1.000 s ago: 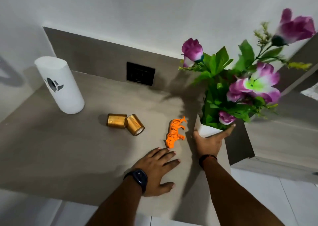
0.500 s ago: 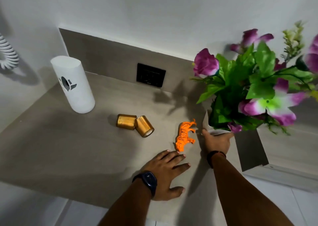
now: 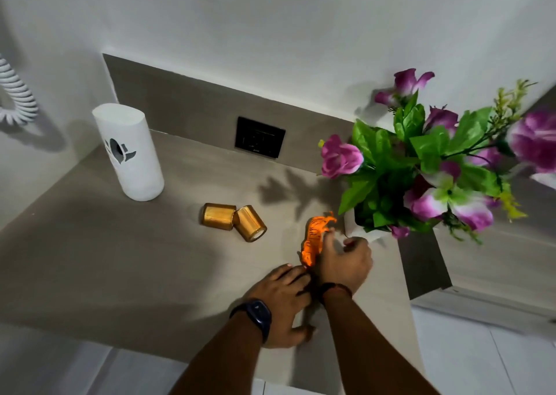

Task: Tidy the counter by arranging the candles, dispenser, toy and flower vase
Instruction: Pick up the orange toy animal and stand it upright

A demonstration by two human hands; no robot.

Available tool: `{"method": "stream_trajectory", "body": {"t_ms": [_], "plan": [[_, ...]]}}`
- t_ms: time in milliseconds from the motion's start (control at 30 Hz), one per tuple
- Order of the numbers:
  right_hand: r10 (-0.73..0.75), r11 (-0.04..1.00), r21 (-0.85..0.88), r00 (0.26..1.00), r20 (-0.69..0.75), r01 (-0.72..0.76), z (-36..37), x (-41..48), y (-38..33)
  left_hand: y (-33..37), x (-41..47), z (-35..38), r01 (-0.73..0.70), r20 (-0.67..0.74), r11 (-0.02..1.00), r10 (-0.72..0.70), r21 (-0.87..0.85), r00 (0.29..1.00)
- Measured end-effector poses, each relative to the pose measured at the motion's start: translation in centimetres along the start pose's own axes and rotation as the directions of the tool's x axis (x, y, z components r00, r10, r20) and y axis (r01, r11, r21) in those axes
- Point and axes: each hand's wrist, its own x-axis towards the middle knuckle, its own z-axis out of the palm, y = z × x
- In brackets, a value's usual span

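Note:
An orange toy tiger point(image 3: 315, 238) lies on the grey counter point(image 3: 120, 259), just left of the white flower vase point(image 3: 359, 232) with purple flowers point(image 3: 427, 165). My right hand point(image 3: 344, 263) has left the vase and its loosely spread fingers touch the toy's right side. Flat on the counter, my left hand point(image 3: 281, 299) has its fingers apart and its fingertips by the toy's near end. Two gold candles point(image 3: 219, 215) point(image 3: 251, 223) lie on their sides, touching, in the middle. The white dispenser point(image 3: 129, 150) stands upright at the back left.
A black wall socket point(image 3: 260, 137) sits in the backsplash behind the candles. A white coiled cord point(image 3: 15, 96) hangs on the left wall. The counter ends just right of the vase, with a lower ledge point(image 3: 496, 262) beyond and floor tiles point(image 3: 469, 361) below.
My right hand let go of the vase and moved left onto the toy tiger. The vase now stands upright by itself. My left hand stayed flat on the counter.

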Motion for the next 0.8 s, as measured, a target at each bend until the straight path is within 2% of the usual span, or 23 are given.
{"method": "stream_trajectory", "body": {"t_ms": [67,133,200,267,333,400,500,600,667,800], "plan": [[-0.066,0.995,-0.055,0.980,0.185,0.077,0.9,-0.3,-1.1,0.1,0.1,-0.1,0.001,0.007,1.000,-0.001,0.017,1.000],[-0.039,0.968,-0.216,0.923,0.382,0.130,1.8,-0.1,-2.0,0.0,0.1,-0.1,0.007,0.011,1.000,-0.007,0.012,1.000],[-0.023,0.930,-0.307,0.865,0.502,0.203,2.5,0.3,-2.0,-0.1,0.2,-0.2,0.014,0.000,1.000,-0.014,-0.010,1.000],[-0.031,0.927,-0.303,0.852,0.523,0.219,2.9,0.9,-1.7,-0.2,0.1,-0.2,0.015,0.001,0.999,-0.015,-0.036,1.000],[-0.011,0.947,-0.270,0.863,0.506,0.171,3.1,1.5,-1.9,-0.3,0.1,0.0,0.015,0.007,0.998,-0.014,-0.064,1.000],[0.033,0.974,-0.214,0.886,0.463,0.075,3.3,2.1,-2.6,-0.4,0.2,0.2,0.029,0.012,0.998,-0.028,-0.054,1.000],[0.086,0.996,-0.020,0.901,0.425,-0.086,3.5,3.0,-3.6,-0.8,0.5,0.3,0.151,-0.019,0.989,-0.151,-0.006,0.988],[0.170,0.971,0.061,0.846,0.506,-0.232,3.8,3.9,-4.1,-1.2,1.2,0.4,0.251,-0.026,0.968,-0.251,0.013,0.968],[0.199,0.964,0.045,0.823,0.533,-0.262,3.9,4.2,-3.8,-1.3,1.6,0.5,0.294,-0.020,0.956,-0.294,0.017,0.956],[0.162,0.971,0.071,0.846,0.508,-0.228,3.9,4.0,-3.4,-1.5,2.2,0.6,0.359,-0.006,0.933,-0.359,0.004,0.933]]}}
